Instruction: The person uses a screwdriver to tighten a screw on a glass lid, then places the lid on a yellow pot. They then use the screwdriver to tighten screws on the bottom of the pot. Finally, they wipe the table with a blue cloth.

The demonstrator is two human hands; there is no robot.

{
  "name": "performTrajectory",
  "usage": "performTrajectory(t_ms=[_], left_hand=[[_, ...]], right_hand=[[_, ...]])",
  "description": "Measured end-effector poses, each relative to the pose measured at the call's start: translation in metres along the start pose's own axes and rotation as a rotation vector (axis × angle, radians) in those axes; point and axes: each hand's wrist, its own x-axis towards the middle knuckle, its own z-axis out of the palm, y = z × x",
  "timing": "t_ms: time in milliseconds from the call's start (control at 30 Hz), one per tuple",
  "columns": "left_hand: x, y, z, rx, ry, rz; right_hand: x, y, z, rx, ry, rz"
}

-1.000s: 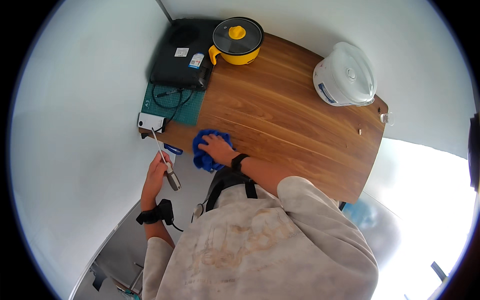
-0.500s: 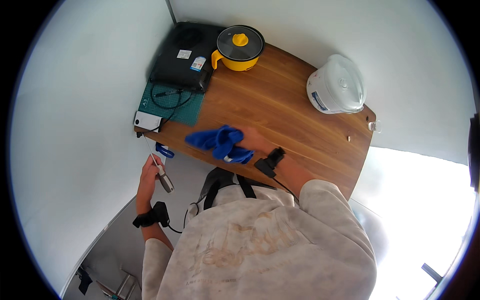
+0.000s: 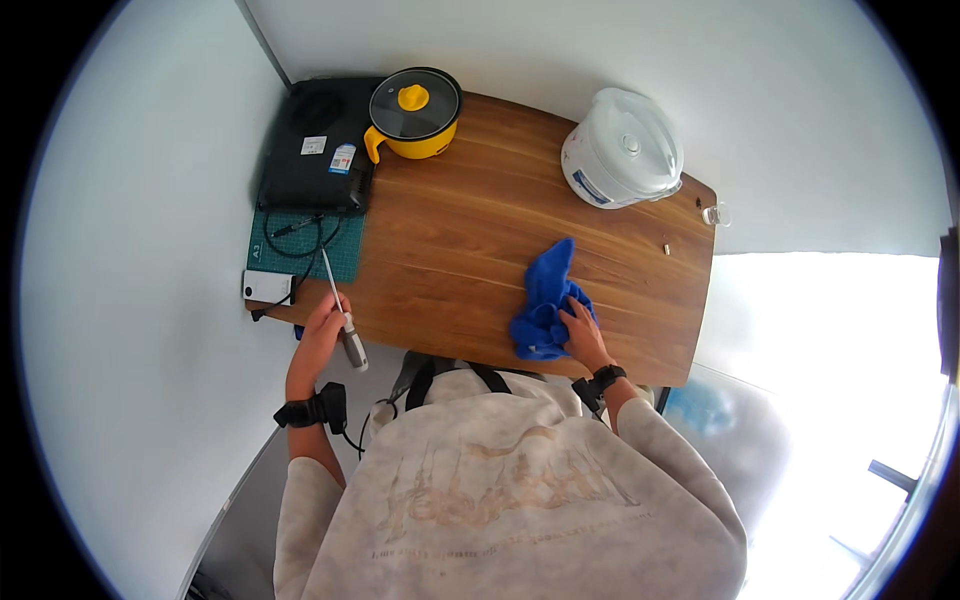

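Left hand (image 3: 318, 330) clamped on screwdriver (image 3: 340, 312); right hand (image 3: 583, 332) pressing blue cloth (image 3: 545, 300) on wooden table (image 3: 450, 240).

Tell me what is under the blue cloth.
The blue cloth lies bunched on the wooden table, with the right hand pressing on its near end. Anything between cloth and tabletop is covered and cannot be seen.

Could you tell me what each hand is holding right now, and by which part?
Left hand grips a screwdriver by its handle; right hand clutches the blue cloth at its near end.
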Motion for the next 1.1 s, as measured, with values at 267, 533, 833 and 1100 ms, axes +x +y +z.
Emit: performTrajectory(t_ms=[267, 533, 833, 1100], left_hand=[[0.024, 0.010, 0.006, 0.025, -0.086, 0.069], [-0.014, -0.028, -0.015, -0.052, 0.064, -0.022], [-0.083, -0.104, -0.057, -0.175, 0.295, -0.094], [-0.058, -0.141, -0.070, -0.271, 0.265, 0.009]], right_hand=[[0.048, -0.033, -0.007, 0.114, 0.068, 0.103], [0.216, -0.078, -0.013, 0.106, 0.039, 0.182], [0.256, -0.229, 0.026, -0.274, -0.289, -0.168], [0.193, -0.314, 0.134, 0.016, -0.744, -0.849]])
